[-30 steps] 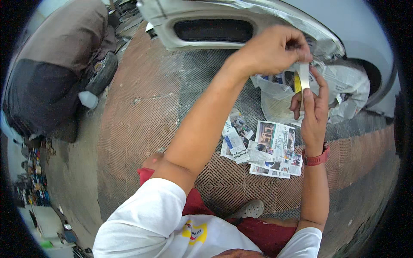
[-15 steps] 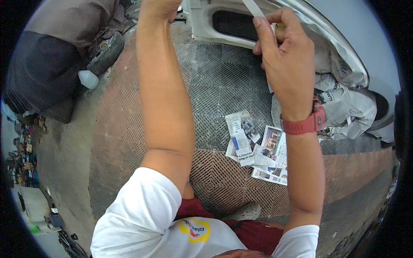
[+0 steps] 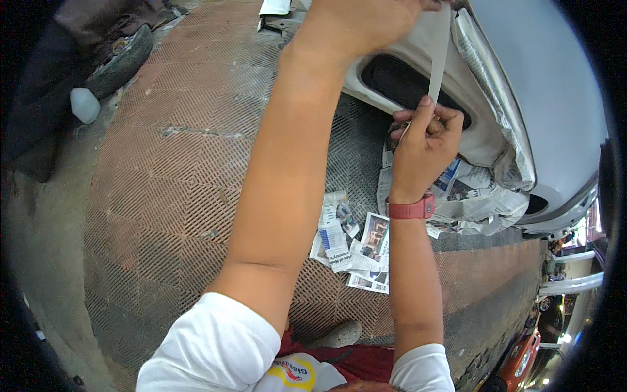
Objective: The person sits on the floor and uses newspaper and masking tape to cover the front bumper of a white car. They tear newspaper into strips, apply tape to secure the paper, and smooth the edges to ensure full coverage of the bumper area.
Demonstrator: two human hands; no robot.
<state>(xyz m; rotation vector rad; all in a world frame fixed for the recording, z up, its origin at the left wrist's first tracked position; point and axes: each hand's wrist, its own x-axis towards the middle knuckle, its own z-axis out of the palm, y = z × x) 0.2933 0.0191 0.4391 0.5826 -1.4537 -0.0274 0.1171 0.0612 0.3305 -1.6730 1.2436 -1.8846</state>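
A pale strip of tape [image 3: 440, 55] runs taut between my two hands, in front of a white vehicle body panel [image 3: 366, 85] with a dark oval opening [image 3: 405, 81]. At the lower end, my right hand [image 3: 428, 147] is closed, pinching the strip between thumb and fingers; a red watch sits on that wrist. My left hand [image 3: 366, 23] reaches up and across to the strip's upper end. Its fingers are bent closed there, partly cut off by the top edge of the picture. Crumpled newspaper [image 3: 480, 196] covers the part beside my right wrist.
Newspaper pieces [image 3: 353, 251] lie on the ribbed floor mat [image 3: 176, 196] below my arms. A grey-blue curved body panel [image 3: 555, 91] borders the right. A tyre [image 3: 124, 62] and a white plastic container [image 3: 85, 106] stand at left. A red car [image 3: 522, 356] is at lower right.
The view has swung to the right. My left hand has come across toward the strip's upper end, and my right hand has dropped lower, so more of the strip shows between them.
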